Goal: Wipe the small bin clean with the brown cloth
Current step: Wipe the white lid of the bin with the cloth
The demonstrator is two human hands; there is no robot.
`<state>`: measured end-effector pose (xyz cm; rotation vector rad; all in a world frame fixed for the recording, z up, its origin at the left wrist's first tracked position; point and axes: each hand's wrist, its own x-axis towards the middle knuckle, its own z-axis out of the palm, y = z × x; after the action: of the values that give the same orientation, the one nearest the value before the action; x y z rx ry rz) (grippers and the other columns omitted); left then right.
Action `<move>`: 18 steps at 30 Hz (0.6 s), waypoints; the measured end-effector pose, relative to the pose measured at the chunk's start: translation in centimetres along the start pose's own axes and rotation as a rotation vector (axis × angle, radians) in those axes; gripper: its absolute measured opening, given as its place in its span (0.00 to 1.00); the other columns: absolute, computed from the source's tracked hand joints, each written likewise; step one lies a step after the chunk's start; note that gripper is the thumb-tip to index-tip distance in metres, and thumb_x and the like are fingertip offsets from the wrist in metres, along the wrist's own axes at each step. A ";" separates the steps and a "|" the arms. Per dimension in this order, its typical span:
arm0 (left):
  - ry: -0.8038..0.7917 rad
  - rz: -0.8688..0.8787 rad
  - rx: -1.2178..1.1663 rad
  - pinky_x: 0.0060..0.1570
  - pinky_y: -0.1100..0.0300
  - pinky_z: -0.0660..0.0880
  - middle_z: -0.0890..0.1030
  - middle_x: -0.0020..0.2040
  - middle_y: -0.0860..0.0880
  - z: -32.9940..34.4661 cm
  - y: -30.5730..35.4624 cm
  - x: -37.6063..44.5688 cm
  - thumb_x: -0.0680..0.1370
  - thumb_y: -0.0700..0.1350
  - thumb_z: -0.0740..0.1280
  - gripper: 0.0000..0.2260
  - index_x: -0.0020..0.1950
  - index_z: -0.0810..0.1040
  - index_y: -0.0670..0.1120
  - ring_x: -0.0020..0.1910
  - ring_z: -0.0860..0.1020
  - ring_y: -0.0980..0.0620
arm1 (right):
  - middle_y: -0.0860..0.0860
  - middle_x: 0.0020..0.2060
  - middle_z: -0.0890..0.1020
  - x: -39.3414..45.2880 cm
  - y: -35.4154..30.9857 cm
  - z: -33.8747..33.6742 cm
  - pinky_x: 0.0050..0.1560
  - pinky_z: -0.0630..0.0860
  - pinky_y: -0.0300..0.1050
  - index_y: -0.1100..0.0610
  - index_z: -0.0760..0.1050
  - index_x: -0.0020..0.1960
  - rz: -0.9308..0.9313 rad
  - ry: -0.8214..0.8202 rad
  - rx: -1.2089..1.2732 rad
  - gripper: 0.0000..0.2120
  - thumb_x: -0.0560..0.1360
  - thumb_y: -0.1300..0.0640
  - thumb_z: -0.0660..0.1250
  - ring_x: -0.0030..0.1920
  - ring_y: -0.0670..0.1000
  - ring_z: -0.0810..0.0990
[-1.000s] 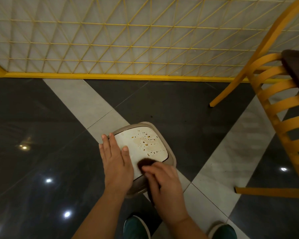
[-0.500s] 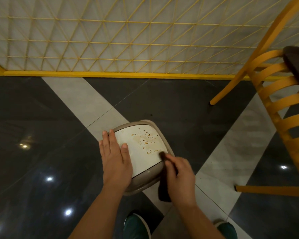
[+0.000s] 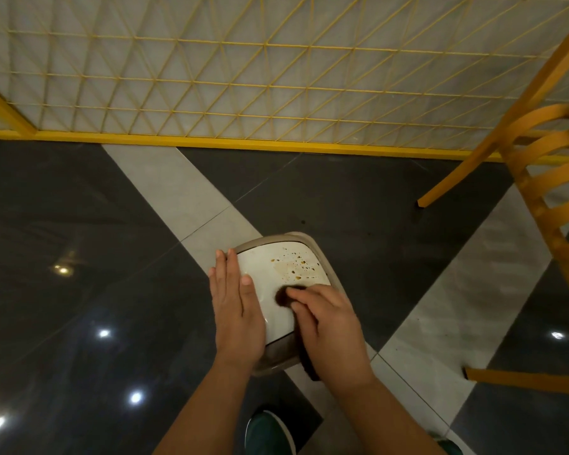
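Observation:
A small beige bin (image 3: 316,246) stands on the floor in front of me, its white lid (image 3: 263,267) spotted with brown stains on the far right part. My left hand (image 3: 237,310) lies flat on the lid's left edge, fingers together. My right hand (image 3: 329,326) presses the brown cloth (image 3: 282,296) onto the near middle of the lid. Most of the cloth is hidden under the hand; a dark end of it hangs down by the bin's near right side.
A yellow wooden chair (image 3: 546,205) stands close on the right, one leg on the floor beyond the bin. A yellow lattice partition (image 3: 243,93) runs across the back. My green shoes (image 3: 270,435) are below the bin on the glossy dark and pale tiled floor.
My right hand with the cloth swept to the bin's right edge, then came back left onto the middle of the lid. My left hand stayed on the lid's left edge.

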<state>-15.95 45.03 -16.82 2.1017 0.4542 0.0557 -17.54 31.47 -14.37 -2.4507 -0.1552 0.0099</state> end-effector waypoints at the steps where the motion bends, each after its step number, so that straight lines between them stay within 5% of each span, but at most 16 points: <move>1: 0.009 -0.005 -0.015 0.71 0.63 0.40 0.46 0.77 0.62 0.0 0.0 -0.1 0.80 0.58 0.44 0.25 0.78 0.49 0.57 0.75 0.40 0.63 | 0.45 0.57 0.78 -0.2 0.2 0.1 0.61 0.58 0.28 0.47 0.78 0.61 0.024 -0.023 -0.010 0.13 0.79 0.53 0.62 0.61 0.46 0.73; 8: 0.063 0.027 -0.017 0.74 0.59 0.44 0.48 0.76 0.64 0.7 0.0 0.0 0.80 0.57 0.43 0.23 0.76 0.51 0.59 0.76 0.43 0.63 | 0.49 0.48 0.83 1.2 -1.3 0.1 0.53 0.75 0.41 0.51 0.82 0.53 -0.156 -0.024 -0.168 0.11 0.71 0.57 0.72 0.50 0.50 0.81; 11: 0.048 0.035 0.008 0.75 0.59 0.44 0.47 0.75 0.65 0.7 0.0 0.1 0.80 0.57 0.43 0.21 0.74 0.49 0.60 0.76 0.43 0.63 | 0.54 0.55 0.81 5.3 -3.1 0.7 0.58 0.76 0.52 0.55 0.79 0.59 -0.268 -0.114 -0.286 0.19 0.69 0.59 0.75 0.55 0.55 0.80; 15: 0.059 0.043 0.063 0.74 0.60 0.41 0.45 0.75 0.65 0.5 0.1 0.0 0.80 0.57 0.41 0.22 0.74 0.47 0.61 0.76 0.43 0.63 | 0.50 0.56 0.79 8.8 -2.2 0.6 0.56 0.67 0.36 0.52 0.78 0.61 -0.079 0.002 -0.098 0.12 0.79 0.56 0.62 0.57 0.50 0.74; 18: 0.065 0.020 0.121 0.74 0.58 0.41 0.44 0.74 0.65 0.6 0.3 -0.1 0.80 0.56 0.42 0.22 0.75 0.46 0.60 0.75 0.42 0.62 | 0.46 0.61 0.76 7.3 0.0 0.5 0.56 0.62 0.31 0.48 0.75 0.64 -0.038 0.054 -0.114 0.16 0.80 0.48 0.58 0.60 0.45 0.71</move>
<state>-15.79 44.39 -16.90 2.2282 0.4857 0.1114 -10.34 32.63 -14.54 -2.5587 -0.1828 -0.0838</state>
